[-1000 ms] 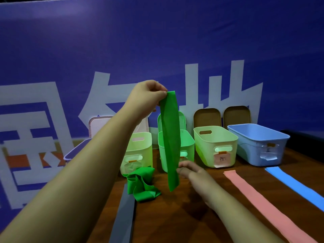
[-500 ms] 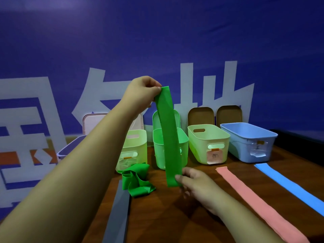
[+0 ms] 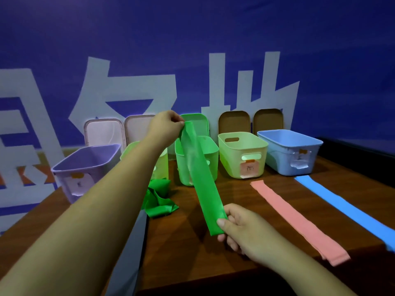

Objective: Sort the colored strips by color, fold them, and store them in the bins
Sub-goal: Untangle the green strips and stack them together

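A green strip [image 3: 202,178] stretches slantwise in the air above the brown table [image 3: 192,253]. My left hand [image 3: 165,130] pinches its upper end in front of the green bin [image 3: 211,150]. My right hand [image 3: 239,227] pinches its lower end, nearer to me. A crumpled green strip [image 3: 159,198] lies on the table left of the stretched one. A grey strip [image 3: 130,253] lies partly under my left arm. To the right, a pink strip [image 3: 297,218] and a blue strip [image 3: 342,204] lie flat.
Bins stand in a row at the table's back: a purple bin [image 3: 85,165], a light green bin [image 3: 160,165] behind my left arm, a pale yellow-green bin [image 3: 241,154] and a blue bin [image 3: 290,150]. Lids lean on the blue banner wall behind.
My right hand has taken hold of the strip's lower end and pulled it toward me. My left hand has come down, so the strip now slants instead of hanging straight.
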Action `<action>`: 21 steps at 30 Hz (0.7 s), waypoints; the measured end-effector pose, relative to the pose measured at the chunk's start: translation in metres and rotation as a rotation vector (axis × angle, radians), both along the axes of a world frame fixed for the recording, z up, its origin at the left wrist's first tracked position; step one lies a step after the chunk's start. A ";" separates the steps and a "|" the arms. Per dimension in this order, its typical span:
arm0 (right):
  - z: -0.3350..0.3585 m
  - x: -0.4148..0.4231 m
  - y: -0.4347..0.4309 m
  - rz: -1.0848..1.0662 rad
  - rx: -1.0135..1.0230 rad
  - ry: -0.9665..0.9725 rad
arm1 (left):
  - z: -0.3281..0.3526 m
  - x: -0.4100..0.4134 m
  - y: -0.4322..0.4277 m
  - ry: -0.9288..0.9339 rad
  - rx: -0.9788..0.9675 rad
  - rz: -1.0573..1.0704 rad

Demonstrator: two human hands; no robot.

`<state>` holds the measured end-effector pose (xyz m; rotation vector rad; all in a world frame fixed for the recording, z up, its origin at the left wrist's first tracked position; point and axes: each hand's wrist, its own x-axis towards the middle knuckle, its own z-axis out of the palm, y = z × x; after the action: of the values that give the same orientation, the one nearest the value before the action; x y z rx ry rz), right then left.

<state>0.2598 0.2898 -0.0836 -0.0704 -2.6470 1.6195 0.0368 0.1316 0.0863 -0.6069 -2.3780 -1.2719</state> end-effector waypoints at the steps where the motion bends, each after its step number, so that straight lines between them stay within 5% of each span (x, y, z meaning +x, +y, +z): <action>1: 0.001 0.006 0.000 0.007 -0.023 -0.012 | -0.009 -0.003 0.002 -0.012 -0.017 -0.001; 11: -0.009 0.033 -0.002 0.011 -0.255 -0.063 | -0.047 0.004 0.008 -0.167 0.008 -0.014; 21: -0.008 0.013 -0.005 -0.004 -0.746 -0.080 | 0.025 0.040 0.008 -0.098 0.172 -0.195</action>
<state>0.2730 0.2847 -0.0912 -0.1601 -1.9259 2.5348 0.0764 0.1395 0.1116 -0.7525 -2.2998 -1.6041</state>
